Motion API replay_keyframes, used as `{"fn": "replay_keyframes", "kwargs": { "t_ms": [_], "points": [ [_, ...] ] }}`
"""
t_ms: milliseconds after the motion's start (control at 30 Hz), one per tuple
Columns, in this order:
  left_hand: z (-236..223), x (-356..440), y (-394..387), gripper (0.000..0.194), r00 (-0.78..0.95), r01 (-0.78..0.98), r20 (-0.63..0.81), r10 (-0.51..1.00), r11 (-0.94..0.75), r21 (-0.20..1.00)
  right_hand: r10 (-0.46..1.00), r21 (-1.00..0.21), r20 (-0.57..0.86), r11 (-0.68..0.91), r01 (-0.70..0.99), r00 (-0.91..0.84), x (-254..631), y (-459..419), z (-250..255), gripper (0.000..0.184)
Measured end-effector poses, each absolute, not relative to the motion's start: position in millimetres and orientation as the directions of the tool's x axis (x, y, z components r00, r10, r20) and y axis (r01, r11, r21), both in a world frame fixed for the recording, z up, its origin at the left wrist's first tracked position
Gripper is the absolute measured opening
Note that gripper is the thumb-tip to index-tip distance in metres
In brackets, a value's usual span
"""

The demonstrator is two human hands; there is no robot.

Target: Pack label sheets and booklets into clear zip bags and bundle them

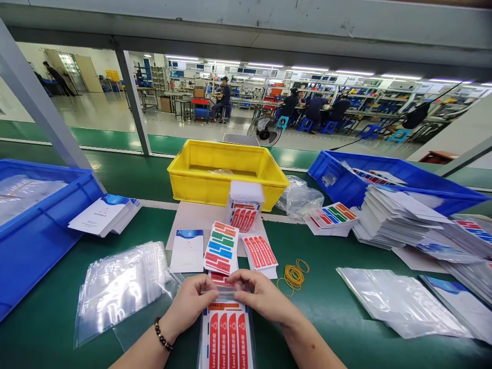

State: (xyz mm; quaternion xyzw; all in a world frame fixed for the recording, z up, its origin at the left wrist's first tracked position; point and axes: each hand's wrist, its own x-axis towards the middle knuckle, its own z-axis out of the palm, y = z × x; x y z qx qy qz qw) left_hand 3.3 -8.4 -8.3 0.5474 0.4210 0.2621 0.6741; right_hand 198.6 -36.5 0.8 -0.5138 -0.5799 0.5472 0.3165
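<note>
A clear plastic bag with red-printed label sheets inside lies in front of me. My left hand pinches the left side of its top edge between thumb and fingers. On the right side of the same edge, my right hand is closed in a pinch too. Just beyond my fingers lies a stack of multicoloured label sheets. A white booklet with a blue top is to its left, and red label sheets are to its right. Fanned empty clear bags spread left of my left hand.
A yellow bin stands at the back, blue bins at both sides. Yellow rubber bands lie right of my hands. Tall paper stacks and clear bags fill the right. Several people sit far beyond the bench.
</note>
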Motion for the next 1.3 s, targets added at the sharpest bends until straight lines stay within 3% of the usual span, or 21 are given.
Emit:
{"fn": "replay_keyframes", "kwargs": {
  "t_ms": [200, 367, 667, 767, 900, 1000, 1133, 1300],
  "points": [
    [-3.1, 4.8, -12.0, 0.021, 0.507, 0.186, -0.245, 0.826, 0.173, 0.967, 0.946, -0.940, -0.214, -0.130, 0.317, -0.245, 192.2, -35.5, 1.3, 0.005],
    [-1.7, 6.1, -14.4, 0.019, 0.511, 0.228, -0.226, 0.829, 0.123, 0.966, 0.973, -0.918, -0.116, -0.028, 0.396, -0.201, 184.6, -37.2, 3.1, 0.010],
    [-5.3, 11.1, -16.5, 0.017, 0.547, 0.254, -0.167, 0.821, 0.027, 0.967, 0.961, -0.859, -0.032, 0.114, 0.499, -0.275, 174.1, -43.6, -1.1, 0.014],
    [5.3, 3.8, -19.2, 0.007, 0.534, 0.280, -0.070, 0.842, -0.098, 0.955, 0.958, -0.859, -0.023, 0.127, 0.496, -0.285, 177.2, -43.4, 2.7, 0.014],
    [23.6, -20.8, -30.5, 0.016, 0.435, 0.484, 0.084, 0.896, -0.312, 0.818, 0.970, -0.828, 0.048, 0.172, 0.534, -0.239, 181.9, -42.2, 7.8, 0.012],
    [28.0, -45.3, -40.5, 0.029, 0.376, 0.722, -0.075, 0.924, -0.241, 0.649, 0.978, -0.792, 0.130, 0.203, 0.576, -0.166, 183.6, -41.7, 7.4, 0.011],
    [14.5, -72.3, -48.7, 0.021, 0.243, 0.925, -0.310, 0.919, -0.123, 0.359, 0.973, -0.778, 0.193, 0.232, 0.585, -0.129, 184.3, -41.5, 4.0, 0.013],
    [-4.4, -84.4, -50.9, 0.013, 0.222, 0.956, -0.357, 0.907, -0.130, 0.264, 0.971, -0.795, 0.209, 0.240, 0.557, -0.120, 179.8, -41.1, 4.1, 0.016]
  ]
}}
